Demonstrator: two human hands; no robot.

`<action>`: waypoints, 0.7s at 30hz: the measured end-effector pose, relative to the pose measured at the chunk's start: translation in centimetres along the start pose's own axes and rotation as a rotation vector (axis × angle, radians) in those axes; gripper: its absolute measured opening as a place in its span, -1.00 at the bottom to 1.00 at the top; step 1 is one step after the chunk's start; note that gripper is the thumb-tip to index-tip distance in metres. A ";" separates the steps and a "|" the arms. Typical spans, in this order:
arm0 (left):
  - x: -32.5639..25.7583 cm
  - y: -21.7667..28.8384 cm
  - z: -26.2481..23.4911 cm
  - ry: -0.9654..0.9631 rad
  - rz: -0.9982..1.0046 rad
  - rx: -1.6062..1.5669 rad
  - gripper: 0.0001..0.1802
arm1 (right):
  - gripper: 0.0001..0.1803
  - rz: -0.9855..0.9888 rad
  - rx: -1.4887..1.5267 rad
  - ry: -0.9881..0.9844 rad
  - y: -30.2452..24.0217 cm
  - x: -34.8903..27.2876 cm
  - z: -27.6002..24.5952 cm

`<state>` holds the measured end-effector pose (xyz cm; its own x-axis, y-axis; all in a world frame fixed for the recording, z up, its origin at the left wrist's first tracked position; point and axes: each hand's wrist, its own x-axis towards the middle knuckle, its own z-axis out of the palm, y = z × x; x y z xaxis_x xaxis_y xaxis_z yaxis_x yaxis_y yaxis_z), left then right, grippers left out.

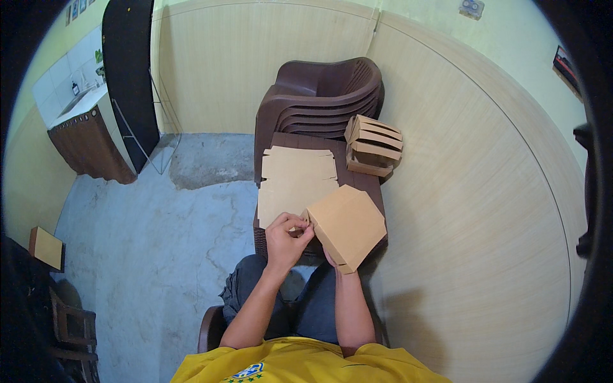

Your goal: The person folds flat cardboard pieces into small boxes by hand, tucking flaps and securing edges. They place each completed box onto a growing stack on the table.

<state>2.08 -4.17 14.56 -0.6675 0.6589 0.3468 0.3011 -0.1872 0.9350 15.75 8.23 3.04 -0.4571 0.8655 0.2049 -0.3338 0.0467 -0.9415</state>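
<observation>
A brown cardboard box (pixel 351 223), partly folded with clipped corners, is held tilted above my lap and the front of the table. My left hand (pixel 286 237) pinches at the box's left edge with thumb and fingers. Beneath the box's near end is my right hand (pixel 332 260), gripping it from below; most of its fingers are hidden. Flat cardboard blanks (pixel 295 175) with slotted edges lie on the dark brown table (pixel 281 139), just beyond my left hand.
Several folded cardboard boxes (pixel 375 145) are stacked at the table's far right. Behind them stand stacked brown plastic chairs (pixel 325 96). A wood-panelled wall (pixel 472 210) runs close along the right. At the far left are a curtained sink counter (pixel 89 143) and a dark door (pixel 131 83).
</observation>
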 end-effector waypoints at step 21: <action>0.7 -0.2 -1.0 -0.104 0.104 -0.058 -0.78 | -0.59 -0.040 -0.091 0.060 0.5 0.2 0.4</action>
<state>0.89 -4.35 14.74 -0.5601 0.7051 0.4350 0.3231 -0.2976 0.8983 15.18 8.27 2.76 -0.3937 0.8903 0.2289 -0.2735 0.1243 -0.9538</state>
